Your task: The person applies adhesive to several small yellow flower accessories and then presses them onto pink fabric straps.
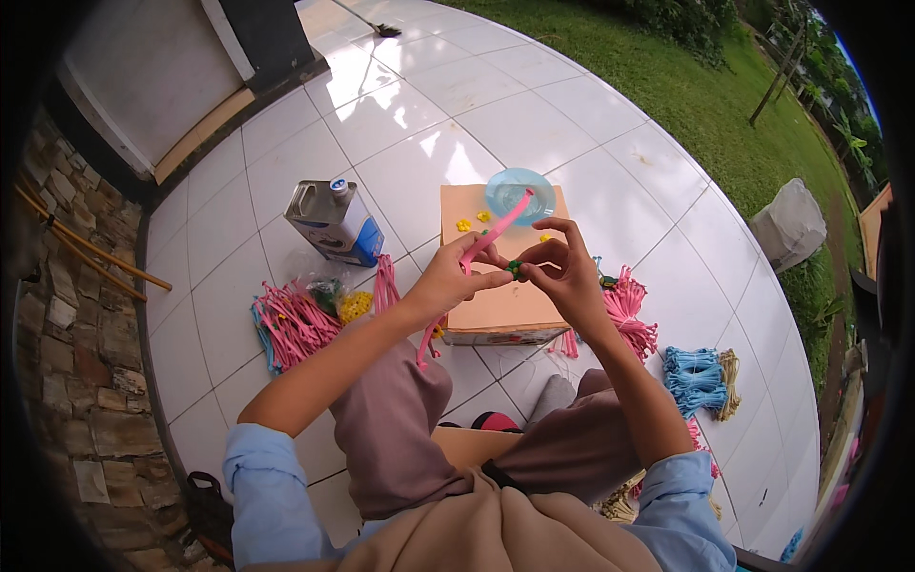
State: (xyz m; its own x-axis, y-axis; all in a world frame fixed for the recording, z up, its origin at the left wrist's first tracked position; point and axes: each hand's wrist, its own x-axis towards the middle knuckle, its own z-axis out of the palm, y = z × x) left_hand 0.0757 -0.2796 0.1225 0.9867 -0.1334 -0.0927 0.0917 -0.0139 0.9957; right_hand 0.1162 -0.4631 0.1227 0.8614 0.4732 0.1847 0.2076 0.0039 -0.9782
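Observation:
Over a cardboard box, both hands meet at a small green piece, too small to make out its kind. My left hand is closed around a long pink strap, one end pointing up and away, the other hanging below the wrist. Its fingertips reach the green piece. My right hand pinches that piece between thumb and forefinger, its other fingers raised and bent. Small yellow flower-shaped pieces lie on the box top, beside a translucent blue plate at the far edge.
A metal can stands at the left. Near it lie a bundle of pink straps and a clear bag of yellow pieces. To the right are more pink straps, a blue bundle and a beige bundle.

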